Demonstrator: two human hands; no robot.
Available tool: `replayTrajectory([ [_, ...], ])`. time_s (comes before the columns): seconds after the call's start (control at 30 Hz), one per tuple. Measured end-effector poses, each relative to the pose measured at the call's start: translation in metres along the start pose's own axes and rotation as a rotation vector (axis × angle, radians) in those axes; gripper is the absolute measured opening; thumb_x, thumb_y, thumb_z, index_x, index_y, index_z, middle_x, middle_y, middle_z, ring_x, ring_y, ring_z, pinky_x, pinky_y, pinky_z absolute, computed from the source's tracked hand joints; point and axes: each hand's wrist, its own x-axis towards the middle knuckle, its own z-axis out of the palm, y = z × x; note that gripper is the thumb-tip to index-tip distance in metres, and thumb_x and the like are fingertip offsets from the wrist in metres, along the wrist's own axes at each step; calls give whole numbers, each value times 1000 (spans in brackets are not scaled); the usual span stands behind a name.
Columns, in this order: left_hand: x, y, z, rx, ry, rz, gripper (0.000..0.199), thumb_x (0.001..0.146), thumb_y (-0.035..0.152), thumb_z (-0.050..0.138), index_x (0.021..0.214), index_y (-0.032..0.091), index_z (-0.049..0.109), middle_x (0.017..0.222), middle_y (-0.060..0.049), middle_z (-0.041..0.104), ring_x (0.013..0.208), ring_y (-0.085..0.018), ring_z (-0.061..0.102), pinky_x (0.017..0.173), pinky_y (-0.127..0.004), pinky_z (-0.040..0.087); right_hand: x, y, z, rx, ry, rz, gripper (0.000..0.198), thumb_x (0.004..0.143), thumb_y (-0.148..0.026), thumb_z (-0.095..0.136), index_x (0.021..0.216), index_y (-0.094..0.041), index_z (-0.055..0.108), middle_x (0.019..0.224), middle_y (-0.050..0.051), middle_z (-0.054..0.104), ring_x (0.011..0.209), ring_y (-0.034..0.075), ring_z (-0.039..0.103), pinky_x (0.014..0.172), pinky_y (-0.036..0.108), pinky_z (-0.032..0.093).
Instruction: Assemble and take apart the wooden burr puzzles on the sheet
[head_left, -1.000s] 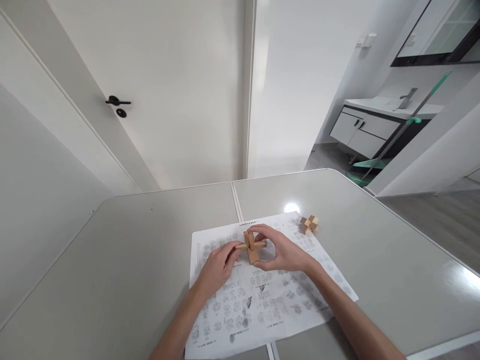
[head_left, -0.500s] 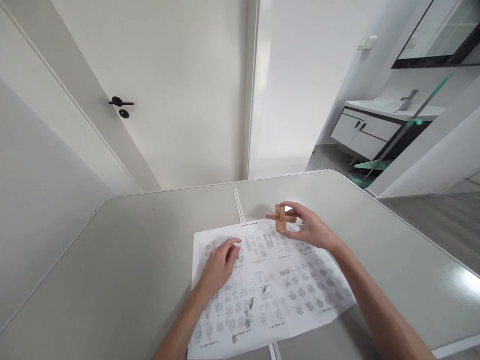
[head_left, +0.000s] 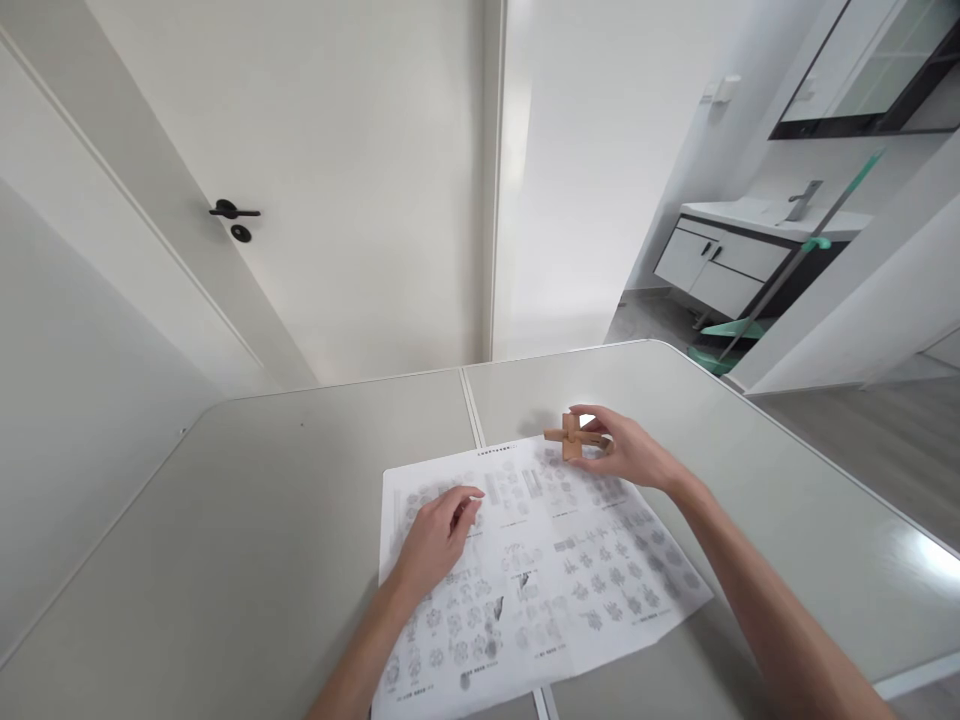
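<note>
Since one second ago, the wooden cross [head_left: 571, 437] has moved away from the left hand [head_left: 436, 535], toward the far right corner of the printed sheet [head_left: 525, 590], carried by the right hand [head_left: 634, 450]. Now the right hand grasps it from its right side, with the thumb at the lower end of the upright block and a finger at the upper end, while the bar points across to the left. It is at the far edge of the sheet; whether it touches the paper or the table [head_left: 217, 540], I cannot tell. The left hand has released it and holds nothing; its fingers are loosely bent above the left part of the sheet. Behind the table stands a white door [head_left: 367, 190] with a black handle [head_left: 234, 210].
</note>
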Motion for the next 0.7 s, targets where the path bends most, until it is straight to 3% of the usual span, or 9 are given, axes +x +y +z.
replayTrajectory([
  [0.3, -2, -1, 1, 17, -20, 9, 36, 107, 45, 38, 110, 24, 67, 80, -1, 65, 68, -18, 57, 68, -30, 47, 14, 5, -8, 6, -136, -11, 52, 79, -44, 78, 124, -27, 56, 127, 9, 69, 110, 31, 69, 71, 33, 58],
  [0.53, -4, 0, 2, 1, -23, 4, 36, 107, 46, 38, 110, 25, 67, 76, 0, 62, 64, -17, 52, 65, -30, 45, 35, 16, -18, 43, -276, -9, 45, 80, -48, 78, 119, -31, 64, 119, 4, 73, 107, 30, 71, 92, 42, 60],
  [0.7, -2, 1, 1, -13, -20, -6, 38, 106, 47, 39, 108, 24, 68, 74, 0, 61, 62, -16, 52, 65, -30, 45, 51, 22, -30, 30, -375, 25, 42, 80, -52, 76, 115, -30, 70, 122, 6, 74, 112, 34, 71, 96, 45, 60],
])
